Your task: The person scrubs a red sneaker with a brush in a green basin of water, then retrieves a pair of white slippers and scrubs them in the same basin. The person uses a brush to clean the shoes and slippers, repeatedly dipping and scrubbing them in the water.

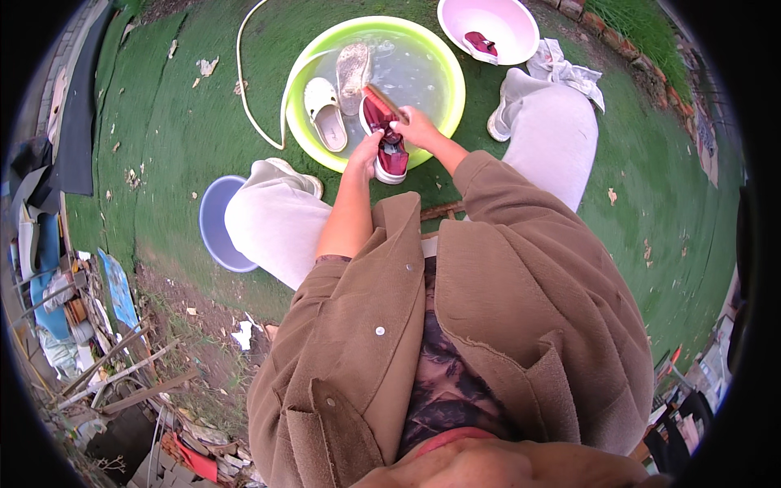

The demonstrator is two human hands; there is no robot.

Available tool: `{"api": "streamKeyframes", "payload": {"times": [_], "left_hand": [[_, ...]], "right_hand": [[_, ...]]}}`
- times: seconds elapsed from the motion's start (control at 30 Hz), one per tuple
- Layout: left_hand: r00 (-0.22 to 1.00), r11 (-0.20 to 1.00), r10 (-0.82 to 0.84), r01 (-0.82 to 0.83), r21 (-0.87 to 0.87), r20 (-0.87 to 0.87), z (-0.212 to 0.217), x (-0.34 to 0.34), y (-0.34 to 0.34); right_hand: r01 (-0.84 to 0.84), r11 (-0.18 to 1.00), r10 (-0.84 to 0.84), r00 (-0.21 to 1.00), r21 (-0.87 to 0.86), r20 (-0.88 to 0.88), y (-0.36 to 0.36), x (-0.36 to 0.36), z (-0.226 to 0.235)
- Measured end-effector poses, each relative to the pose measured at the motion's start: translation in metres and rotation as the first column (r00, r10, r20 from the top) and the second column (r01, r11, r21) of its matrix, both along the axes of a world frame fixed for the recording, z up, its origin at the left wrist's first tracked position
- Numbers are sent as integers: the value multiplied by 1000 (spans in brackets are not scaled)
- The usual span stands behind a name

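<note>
My left hand point(364, 154) is closed round the side of a dark red shoe point(393, 163) with a white sole. Over the near part of a yellow-green basin point(458, 81), the shoe is tilted with its toe or heel toward me; which end cannot be told. In my right hand point(418, 128) is a scrubbing brush point(386, 103) with reddish bristles, held against or just above the shoe's far part. Cloudy water fills the basin. A white slip-on clog point(327, 120) rests inside at the left, beside a greyish, speckled shoe point(353, 73) partly in the water.
A pale hose point(241, 69) curves over the basin's left rim. Another dark red shoe point(481, 46) lies in a pink basin point(514, 37) at the far right, near a crumpled whitish cloth point(567, 71). A blue bucket point(218, 236) stands by my left leg. Scrap point(89, 333) is piled at left on the ground.
</note>
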State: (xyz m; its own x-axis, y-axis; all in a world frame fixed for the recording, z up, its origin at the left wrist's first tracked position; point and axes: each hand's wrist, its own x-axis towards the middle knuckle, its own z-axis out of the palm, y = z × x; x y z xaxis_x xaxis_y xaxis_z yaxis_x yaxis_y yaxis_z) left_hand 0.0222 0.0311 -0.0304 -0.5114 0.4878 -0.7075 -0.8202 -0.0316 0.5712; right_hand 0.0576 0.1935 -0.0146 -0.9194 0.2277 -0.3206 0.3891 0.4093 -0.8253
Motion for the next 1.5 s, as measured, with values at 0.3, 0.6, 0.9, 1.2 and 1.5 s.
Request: {"api": "streamKeyframes", "payload": {"times": [0.3, 0.6, 0.9, 1.2, 1.5], "left_hand": [[986, 985, 87, -106, 134, 140, -19, -7, -1], [975, 922, 21, -104, 374, 221, -33, -16, 3], [974, 910, -45, -51, 412, 220, -37, 0, 15], [868, 797, 239, -431, 424, 435, -48, -18, 11], [899, 819, 96, -315, 480, 427, -56, -13, 22]], "right_hand": [[-352, 877, 308, 934, 327, 180, 18, 2, -14], [-470, 856, 429, 878, 216, 211, 37, -35, -24], [-438, 823, 287, 870, 361, 400, 58, -37, -52], [-468, 881, 461, 881, 62, 105, 34, -16, -22], [-400, 862, 334, 910, 311, 246, 34, -53, -18]]}}
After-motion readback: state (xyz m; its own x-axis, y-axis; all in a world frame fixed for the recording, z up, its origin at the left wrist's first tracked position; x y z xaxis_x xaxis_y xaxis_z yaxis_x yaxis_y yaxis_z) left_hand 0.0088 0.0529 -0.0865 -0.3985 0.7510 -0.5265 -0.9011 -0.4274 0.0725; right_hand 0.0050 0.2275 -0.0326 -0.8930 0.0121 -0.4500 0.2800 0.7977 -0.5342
